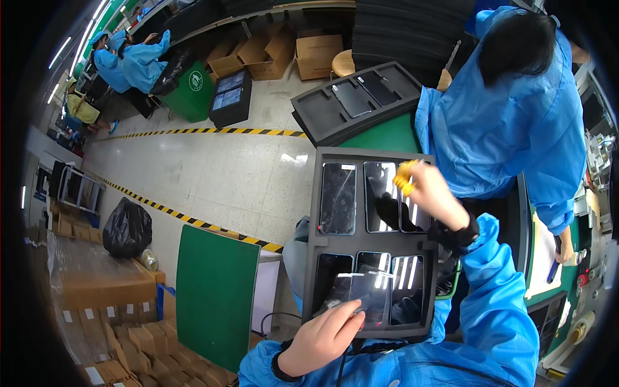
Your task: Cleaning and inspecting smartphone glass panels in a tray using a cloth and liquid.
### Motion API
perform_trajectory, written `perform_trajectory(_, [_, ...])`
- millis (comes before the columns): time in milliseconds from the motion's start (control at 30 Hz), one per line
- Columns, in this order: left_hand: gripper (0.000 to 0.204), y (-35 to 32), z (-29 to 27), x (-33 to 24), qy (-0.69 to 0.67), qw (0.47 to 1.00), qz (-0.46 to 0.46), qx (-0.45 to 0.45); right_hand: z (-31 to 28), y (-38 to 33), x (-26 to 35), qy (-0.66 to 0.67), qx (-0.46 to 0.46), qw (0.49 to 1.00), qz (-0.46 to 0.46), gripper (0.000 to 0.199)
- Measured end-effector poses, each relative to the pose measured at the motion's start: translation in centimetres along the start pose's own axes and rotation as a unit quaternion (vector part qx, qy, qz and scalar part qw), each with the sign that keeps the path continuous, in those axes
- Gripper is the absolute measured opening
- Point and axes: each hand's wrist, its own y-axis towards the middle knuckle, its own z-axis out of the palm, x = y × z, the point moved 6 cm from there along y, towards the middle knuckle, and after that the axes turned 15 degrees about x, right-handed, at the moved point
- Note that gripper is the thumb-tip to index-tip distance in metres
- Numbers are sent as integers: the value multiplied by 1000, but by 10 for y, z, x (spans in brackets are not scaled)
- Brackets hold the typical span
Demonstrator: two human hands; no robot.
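A black foam tray (374,242) in front of me holds dark-screened smartphones in two rows. Over the near row, my left hand (325,335) pinches the lower edge of a clear film (373,290), which lies across the middle phone. My right hand (431,192) is above the far row, fingers curled together, with yellow finger covers (405,177) on the tips. Beneath it is the far row's right phone (412,218), partly hidden; the middle phone (379,187) reflects a dark hand shape. At the far left of the tray sits another phone (338,198).
Another foam tray (322,117) with two phones rests on a green surface beyond. A co-worker in a blue smock (503,122) sits at the right. A green board (216,293), cartons (145,342) and a black bag (127,228) lie left. A green bin (190,90) stands farther off.
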Motion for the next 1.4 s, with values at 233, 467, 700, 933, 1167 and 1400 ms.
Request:
perform_trajectory(233, [13,-2,1,-23,278,957,70,49,-25,-19,96,222,243,941,-79,17])
perform_trajectory(467, [21,-13,17,-25,384,914,126,43,95,-58,139,396,580,700,-129,26])
perform_trajectory(700, [14,-21,8,-8,201,974,91,39,109,21,102,27,262,960,-92,24])
perform_trajectory(933, [52,-36,7,1,145,987,68,15,129,44,92,-75,217,952,-203,23])
perform_trajectory(1167, [49,-45,10,4,157,986,55,-6,143,38,87,-148,222,934,-236,21])
perform_trajectory(1400, [38,-37,6,-2,132,988,74,-13,143,39,87,-76,236,939,-239,21])
